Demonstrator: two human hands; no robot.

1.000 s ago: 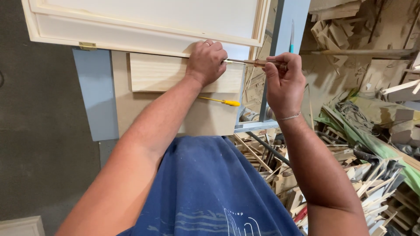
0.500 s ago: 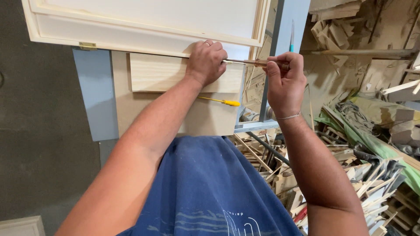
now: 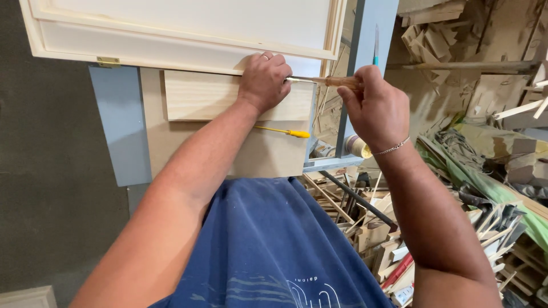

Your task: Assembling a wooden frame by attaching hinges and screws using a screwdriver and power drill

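Note:
My left hand [image 3: 264, 80] presses down on the near edge of a pale wooden cabinet door [image 3: 182, 28], where it meets a light wood block [image 3: 200, 96]. A ring shows on one finger. My right hand [image 3: 374, 105] grips the wooden handle of a screwdriver [image 3: 325, 81], whose metal shaft points left and disappears under my left fingers. The tip is hidden. A brass hinge [image 3: 108, 60] sits on the door's near edge at the left.
A yellow-handled screwdriver [image 3: 285, 132] lies on the board [image 3: 268, 154] below the block. A blue metal frame [image 3: 117, 125] supports the work. Piles of wood offcuts [image 3: 371, 228] and scraps fill the floor at right. Dark floor [image 3: 45, 171] lies at left.
My right hand has closed more fully round the screwdriver handle and turned slightly. My left hand stays pressed in the same place.

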